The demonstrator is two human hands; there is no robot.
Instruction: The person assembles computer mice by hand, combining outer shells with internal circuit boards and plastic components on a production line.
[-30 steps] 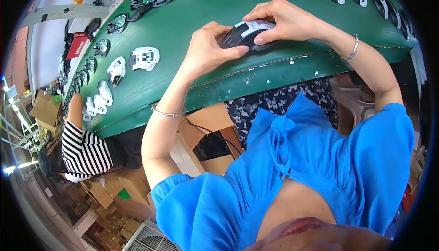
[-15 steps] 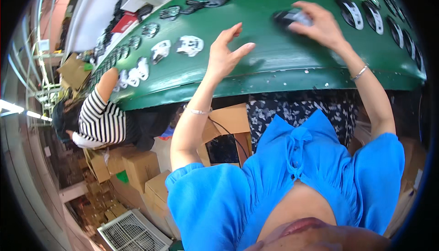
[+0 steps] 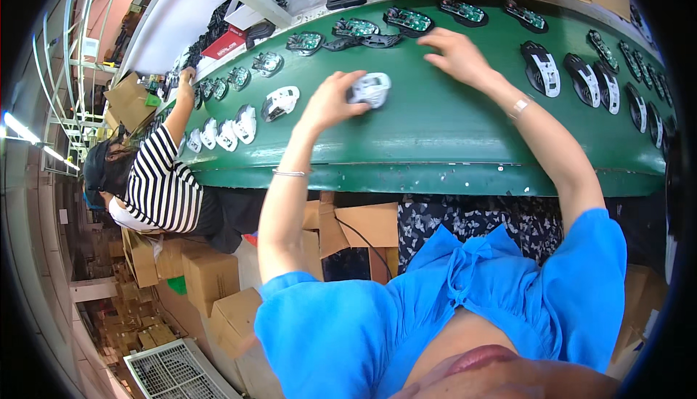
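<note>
My left hand [image 3: 335,101] is closed on a small white mouse shell [image 3: 372,90], pinched between thumb and fingers just over the green work surface. My right hand [image 3: 459,56] is empty, its fingers and thumb apart. Its fingertips are close to a black mouse base with a green circuit board [image 3: 409,21] in the far row; I cannot tell if they touch. To the left of my left hand lies another white mouse shell [image 3: 280,103]. Right of my right hand rests a black and white mouse shell [image 3: 541,69].
The long green bench [image 3: 435,127] curves across the view. More circuit-board bases [image 3: 462,11] line its far side, with several black and white shells [image 3: 582,81] at right. At left, a co-worker in a striped top [image 3: 165,192] reaches over the bench. Cardboard boxes [image 3: 210,275] stand below.
My left hand, open before, now grips a white mouse shell. My right hand no longer holds the dark mouse piece and has moved toward the far row. The view has shifted.
</note>
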